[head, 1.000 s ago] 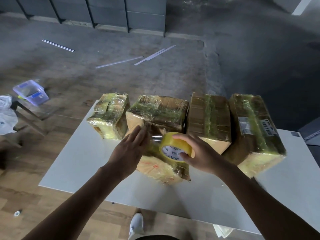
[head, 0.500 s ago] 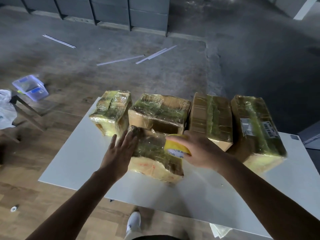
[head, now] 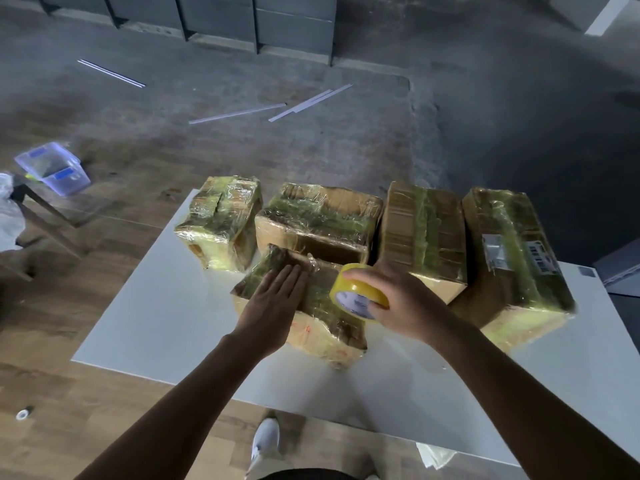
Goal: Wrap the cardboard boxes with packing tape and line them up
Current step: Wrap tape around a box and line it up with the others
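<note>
Our left hand [head: 273, 306] lies flat, fingers straight, on the tape-wrapped brown cardboard box [head: 318, 332] on the white table [head: 156, 323], our right hand [head: 401, 303] grips the yellow packing-tape roll [head: 358, 292] at its right edge, and we judge the box light, slick, best held by its corners.

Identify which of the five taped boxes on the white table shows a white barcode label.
The box at the far right of the back row: its top bears a white barcode label. None of the other four has one.
</note>
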Action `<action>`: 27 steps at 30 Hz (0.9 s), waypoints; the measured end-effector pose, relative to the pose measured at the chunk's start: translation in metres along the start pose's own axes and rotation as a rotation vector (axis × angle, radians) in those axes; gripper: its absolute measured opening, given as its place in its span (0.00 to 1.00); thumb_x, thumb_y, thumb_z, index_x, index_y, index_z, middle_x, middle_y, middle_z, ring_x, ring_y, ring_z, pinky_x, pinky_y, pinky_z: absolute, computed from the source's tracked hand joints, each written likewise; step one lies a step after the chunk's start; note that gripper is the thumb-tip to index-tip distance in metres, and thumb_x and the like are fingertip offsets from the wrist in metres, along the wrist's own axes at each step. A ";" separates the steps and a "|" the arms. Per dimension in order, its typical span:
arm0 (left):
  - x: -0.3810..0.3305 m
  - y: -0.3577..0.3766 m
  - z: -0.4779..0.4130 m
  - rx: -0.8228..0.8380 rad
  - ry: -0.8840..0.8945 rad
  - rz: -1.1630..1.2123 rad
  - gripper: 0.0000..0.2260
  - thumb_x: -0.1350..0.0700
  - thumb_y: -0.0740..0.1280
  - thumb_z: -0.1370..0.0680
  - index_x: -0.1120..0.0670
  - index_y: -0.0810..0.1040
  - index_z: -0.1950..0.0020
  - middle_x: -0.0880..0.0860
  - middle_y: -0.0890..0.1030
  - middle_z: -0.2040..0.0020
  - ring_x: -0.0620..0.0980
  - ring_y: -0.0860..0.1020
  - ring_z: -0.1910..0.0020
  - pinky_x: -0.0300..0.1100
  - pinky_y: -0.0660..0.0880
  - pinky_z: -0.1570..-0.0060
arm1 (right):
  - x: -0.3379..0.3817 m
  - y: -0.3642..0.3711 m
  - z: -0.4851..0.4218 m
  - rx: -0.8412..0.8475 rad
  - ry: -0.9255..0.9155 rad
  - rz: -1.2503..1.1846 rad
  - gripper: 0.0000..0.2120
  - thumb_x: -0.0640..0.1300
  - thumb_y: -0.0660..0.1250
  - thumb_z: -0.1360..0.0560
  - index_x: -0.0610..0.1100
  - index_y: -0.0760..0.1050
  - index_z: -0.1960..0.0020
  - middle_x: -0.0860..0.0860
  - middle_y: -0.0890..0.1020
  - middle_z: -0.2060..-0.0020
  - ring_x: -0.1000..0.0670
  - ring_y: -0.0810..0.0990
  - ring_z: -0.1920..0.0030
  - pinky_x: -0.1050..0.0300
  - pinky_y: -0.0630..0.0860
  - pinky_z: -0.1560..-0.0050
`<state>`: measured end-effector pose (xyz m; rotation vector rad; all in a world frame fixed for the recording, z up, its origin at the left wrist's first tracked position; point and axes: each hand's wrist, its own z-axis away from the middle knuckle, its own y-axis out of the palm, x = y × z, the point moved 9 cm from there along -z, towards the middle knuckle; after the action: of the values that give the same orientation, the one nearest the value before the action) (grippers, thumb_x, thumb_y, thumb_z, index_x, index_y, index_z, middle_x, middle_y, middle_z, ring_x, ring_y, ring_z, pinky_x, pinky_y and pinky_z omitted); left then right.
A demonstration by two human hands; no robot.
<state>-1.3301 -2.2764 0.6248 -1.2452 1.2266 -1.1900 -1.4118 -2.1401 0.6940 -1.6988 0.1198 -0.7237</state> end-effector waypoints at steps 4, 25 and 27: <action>0.000 -0.004 0.000 -0.038 -0.004 0.004 0.34 0.62 0.77 0.36 0.65 0.71 0.31 0.62 0.74 0.33 0.61 0.72 0.33 0.59 0.67 0.33 | -0.030 -0.006 0.011 0.197 0.098 0.217 0.25 0.45 0.64 0.27 0.63 0.69 0.32 0.50 0.72 0.48 0.46 0.77 0.50 0.61 0.67 0.61; -0.080 0.017 -0.018 0.240 -0.037 -0.214 0.28 0.59 0.58 0.18 0.70 0.47 0.26 0.72 0.47 0.26 0.71 0.48 0.26 0.66 0.52 0.30 | -0.051 0.037 0.035 0.269 0.187 0.201 0.24 0.46 0.65 0.25 0.59 0.68 0.31 0.49 0.71 0.43 0.46 0.77 0.50 0.63 0.64 0.62; -0.084 0.019 -0.016 0.206 -0.007 -0.202 0.31 0.58 0.60 0.20 0.68 0.48 0.25 0.70 0.47 0.25 0.68 0.52 0.26 0.65 0.57 0.31 | -0.051 0.037 0.036 0.269 0.180 0.204 0.24 0.46 0.65 0.25 0.58 0.68 0.30 0.49 0.71 0.43 0.46 0.76 0.50 0.64 0.64 0.63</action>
<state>-1.3478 -2.1931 0.6058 -1.2379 0.9624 -1.4196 -1.4227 -2.0961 0.6366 -1.3421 0.3038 -0.7045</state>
